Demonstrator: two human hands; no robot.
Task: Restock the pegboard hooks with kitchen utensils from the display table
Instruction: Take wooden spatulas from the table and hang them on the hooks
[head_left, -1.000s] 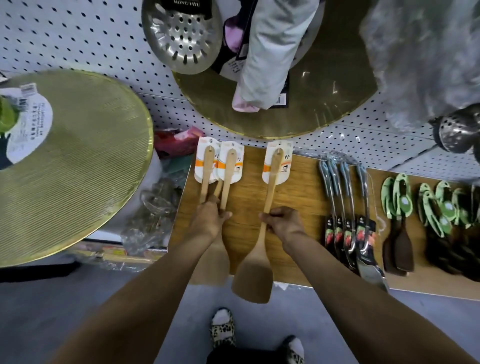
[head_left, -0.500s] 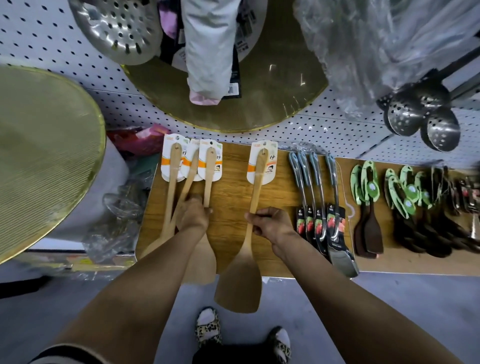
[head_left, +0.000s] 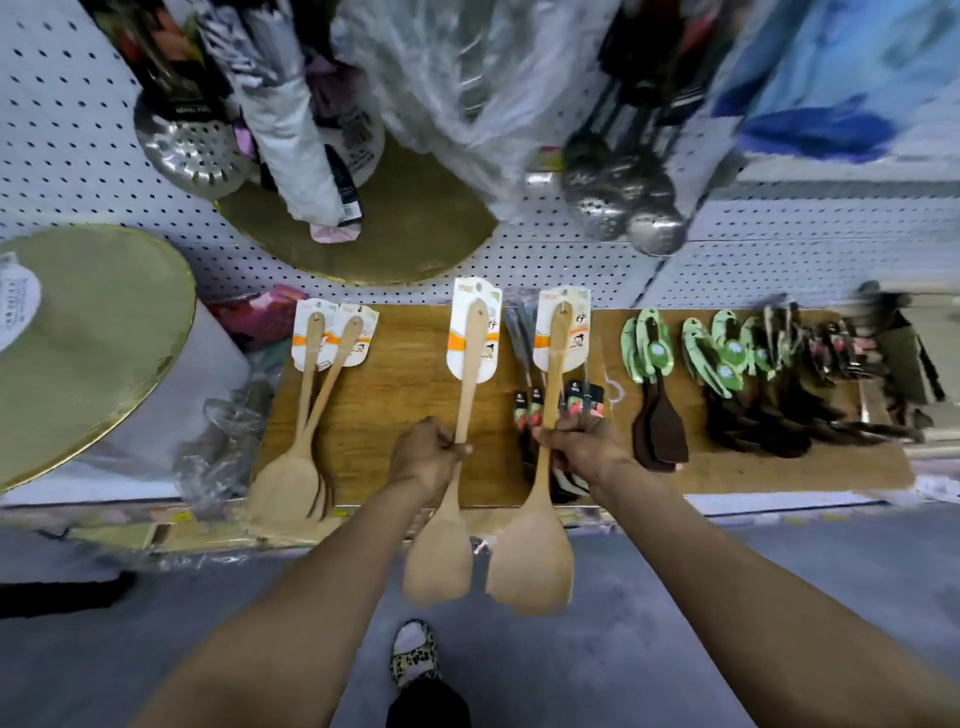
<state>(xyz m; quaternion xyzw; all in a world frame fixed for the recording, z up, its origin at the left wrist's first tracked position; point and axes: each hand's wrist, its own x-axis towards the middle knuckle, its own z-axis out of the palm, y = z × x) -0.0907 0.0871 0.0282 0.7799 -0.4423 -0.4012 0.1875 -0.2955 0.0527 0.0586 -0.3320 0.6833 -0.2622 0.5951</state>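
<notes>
My left hand (head_left: 427, 457) grips the handle of a wooden spatula (head_left: 440, 556) with a white label card at its top, lifted above the wooden display table (head_left: 405, 395). My right hand (head_left: 581, 447) grips a second labelled wooden spatula (head_left: 532, 558), also raised, its blade hanging past the table's front edge. Two more wooden spatulas (head_left: 291, 483) lie crossed on the table's left part. The white pegboard (head_left: 93, 171) rises behind the table.
Steel-handled turners (head_left: 524, 410) lie under my right hand. Green-handled dark spatulas (head_left: 660, 405) and more utensils fill the table's right side. Metal skimmers (head_left: 623, 208), a perforated strainer (head_left: 187, 150), gold round trays (head_left: 88, 353) and bagged goods hang on the pegboard. My foot (head_left: 413, 654) stands on grey floor.
Both hands have lifted a wooden spatula each off the table and moved right; two spatulas stay behind on the left. The view has tilted up.
</notes>
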